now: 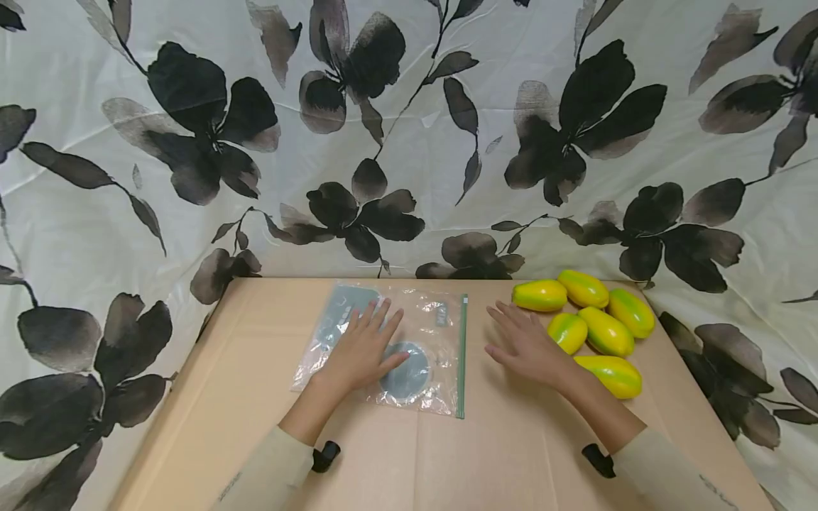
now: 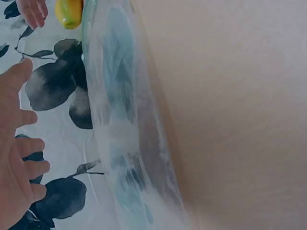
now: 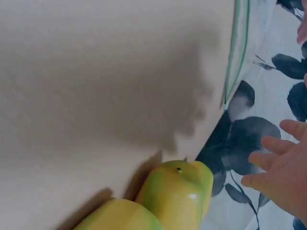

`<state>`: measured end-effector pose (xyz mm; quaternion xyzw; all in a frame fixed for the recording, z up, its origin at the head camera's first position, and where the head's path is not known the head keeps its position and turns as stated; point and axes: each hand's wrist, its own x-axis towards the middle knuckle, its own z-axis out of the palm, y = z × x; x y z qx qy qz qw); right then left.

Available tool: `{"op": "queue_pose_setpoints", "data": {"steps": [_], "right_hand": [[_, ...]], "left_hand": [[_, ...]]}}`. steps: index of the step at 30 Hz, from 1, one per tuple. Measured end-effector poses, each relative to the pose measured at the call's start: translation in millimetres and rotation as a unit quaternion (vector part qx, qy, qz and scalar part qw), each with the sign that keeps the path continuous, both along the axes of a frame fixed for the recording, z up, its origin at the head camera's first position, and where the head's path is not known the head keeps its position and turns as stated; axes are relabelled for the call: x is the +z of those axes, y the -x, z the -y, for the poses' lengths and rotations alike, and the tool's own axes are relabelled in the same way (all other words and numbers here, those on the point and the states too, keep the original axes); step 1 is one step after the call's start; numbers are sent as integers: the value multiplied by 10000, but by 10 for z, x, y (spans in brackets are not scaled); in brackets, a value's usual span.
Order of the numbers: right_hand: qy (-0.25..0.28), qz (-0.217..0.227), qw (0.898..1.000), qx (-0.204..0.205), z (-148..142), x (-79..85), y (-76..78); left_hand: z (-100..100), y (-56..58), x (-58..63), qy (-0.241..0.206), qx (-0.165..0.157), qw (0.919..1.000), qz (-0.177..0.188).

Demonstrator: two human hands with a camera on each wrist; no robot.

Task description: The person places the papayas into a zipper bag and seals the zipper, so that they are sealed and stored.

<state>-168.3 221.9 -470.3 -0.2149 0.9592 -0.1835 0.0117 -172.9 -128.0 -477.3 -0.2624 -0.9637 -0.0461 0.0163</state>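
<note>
A clear plastic zip bag (image 1: pixel 441 372) lies flat on the tabletop, with blue-grey printed patches and a green zip edge on its right. My left hand (image 1: pixel 361 351) is over the bag with its fingers spread; the left wrist view shows the hand (image 2: pixel 19 158) apart from the bag (image 2: pixel 120 67). To the right of the zip edge, my right hand (image 1: pixel 527 344) hovers with fingers extended, holding nothing. Its nearest things are several glossy yellow-green, mango-like fruits (image 1: pixel 608 331). The right wrist view shows two of these fruits (image 3: pixel 175 196) below the hand's (image 3: pixel 283 167) shadow.
Everything lies on a light brown board-like tabletop (image 1: pixel 498 454). A white cloth with dark flowers (image 1: pixel 447 184) hangs behind it and shows along both sides. The fruits are grouped at the far right corner.
</note>
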Motion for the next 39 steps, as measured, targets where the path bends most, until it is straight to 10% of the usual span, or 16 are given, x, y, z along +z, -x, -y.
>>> {"op": "queue_pose_setpoints", "data": {"steps": [8, 39], "right_hand": [[388, 635, 9972, 2, 98, -128, -11], [694, 435, 9947, 621, 272, -512, -325]], "left_hand": [[-78, 21, -59, 24, -355, 9993, 81], [-610, -166, -299, 9, -1610, 9868, 167]]}}
